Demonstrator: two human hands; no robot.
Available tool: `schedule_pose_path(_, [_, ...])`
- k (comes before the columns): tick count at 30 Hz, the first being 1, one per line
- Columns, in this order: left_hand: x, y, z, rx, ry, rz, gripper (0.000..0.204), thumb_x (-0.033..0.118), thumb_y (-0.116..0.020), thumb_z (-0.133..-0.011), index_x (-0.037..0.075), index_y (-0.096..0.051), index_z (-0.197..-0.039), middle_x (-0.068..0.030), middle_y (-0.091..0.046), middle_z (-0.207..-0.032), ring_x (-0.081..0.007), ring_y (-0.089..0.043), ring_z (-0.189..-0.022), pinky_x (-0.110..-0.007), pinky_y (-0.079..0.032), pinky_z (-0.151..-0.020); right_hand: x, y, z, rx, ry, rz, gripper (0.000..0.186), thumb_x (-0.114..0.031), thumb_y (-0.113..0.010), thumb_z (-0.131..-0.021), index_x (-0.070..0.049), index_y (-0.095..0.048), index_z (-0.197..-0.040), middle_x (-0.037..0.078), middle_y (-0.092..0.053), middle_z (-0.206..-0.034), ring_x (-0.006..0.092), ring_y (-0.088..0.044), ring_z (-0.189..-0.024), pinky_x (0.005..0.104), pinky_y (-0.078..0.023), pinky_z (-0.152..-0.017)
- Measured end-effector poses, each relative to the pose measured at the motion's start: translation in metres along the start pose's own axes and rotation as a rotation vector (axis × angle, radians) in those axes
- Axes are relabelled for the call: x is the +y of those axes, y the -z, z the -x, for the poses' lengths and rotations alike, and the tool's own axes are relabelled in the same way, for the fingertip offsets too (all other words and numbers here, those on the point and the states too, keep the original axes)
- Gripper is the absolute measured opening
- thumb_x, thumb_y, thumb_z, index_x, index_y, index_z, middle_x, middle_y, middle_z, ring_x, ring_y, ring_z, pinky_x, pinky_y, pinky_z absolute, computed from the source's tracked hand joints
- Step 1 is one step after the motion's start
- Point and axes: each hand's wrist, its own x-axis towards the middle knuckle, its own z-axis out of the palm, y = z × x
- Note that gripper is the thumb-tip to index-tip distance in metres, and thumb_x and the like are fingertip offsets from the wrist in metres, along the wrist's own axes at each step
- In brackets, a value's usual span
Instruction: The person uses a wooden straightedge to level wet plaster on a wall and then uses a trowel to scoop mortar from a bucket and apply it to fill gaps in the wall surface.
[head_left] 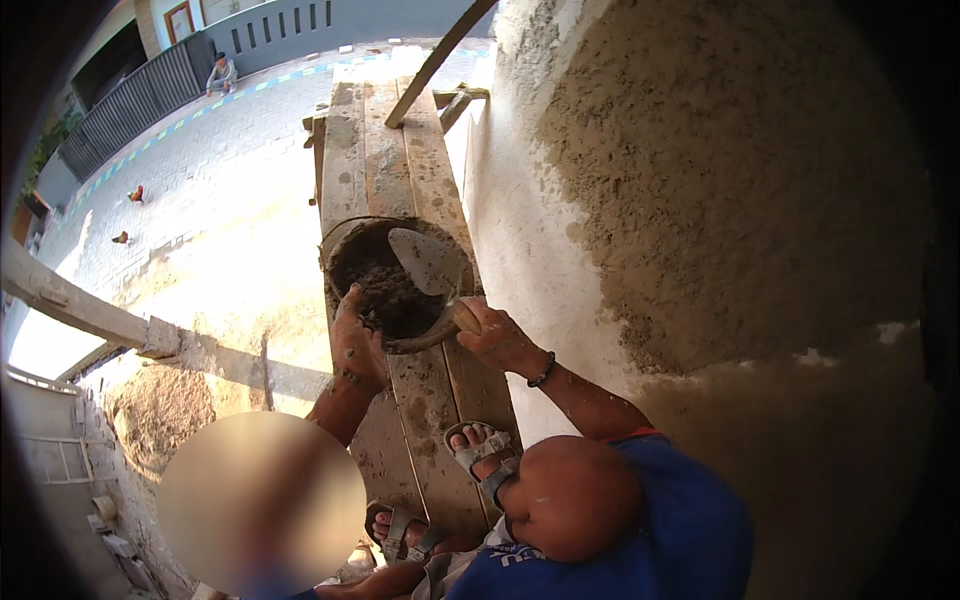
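A round bucket (pixel 338 240) of dark wet mortar (pixel 390 298) stands on the wooden scaffold planks (pixel 385 150). My left hand (pixel 356 345) grips its near left rim, thumb inside; the forearm runs down into a blurred patch. My right hand (pixel 497 335), with a dark band at the wrist, holds the handle of a trowel (pixel 425 260). The trowel's pointed blade lies flat above the mortar, tip pointing away. My sandalled feet (pixel 480 455) rest on the planks just below the bucket, knees bent.
A rough, freshly plastered wall (pixel 740 170) rises close on the right. The planks are narrow, with a drop on the left to a paved yard (pixel 200 170). A timber pole (pixel 70 300) crosses at left. A person (pixel 222 72) sits far off by a fence; chickens (pixel 135 193) stand below.
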Motion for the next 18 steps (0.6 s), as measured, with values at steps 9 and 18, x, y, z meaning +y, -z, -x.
schedule_pose_path(9, [-0.013,-0.021,-0.01,-0.543,-0.252,-0.833,0.058,0.017,-0.057,-0.086,-0.006,-0.04,-0.136,-0.0204,-0.051,-0.131,-0.0272,-0.051,-0.121,-0.035,-0.037,-0.104,-0.007,0.032,0.003,0.16,-0.269,-0.061,0.046,-0.023,-0.06,-0.082,0.001,-0.05,-0.118,0.025,-0.062,-0.088,0.0395,-0.062,-0.084,0.0448,-0.05,-0.072])
schedule_pose_path(18, [0.02,0.113,-0.051,0.321,-0.29,-0.879,0.048,0.01,-0.062,-0.083,-0.008,-0.05,-0.126,-0.0229,-0.063,-0.109,-0.0289,-0.062,-0.097,-0.037,-0.049,-0.086,-0.005,0.08,0.048,0.263,-0.21,-0.018,0.043,-0.014,-0.062,-0.082,0.002,-0.053,-0.121,0.016,-0.061,-0.091,0.0259,-0.06,-0.075,0.0365,-0.049,-0.066])
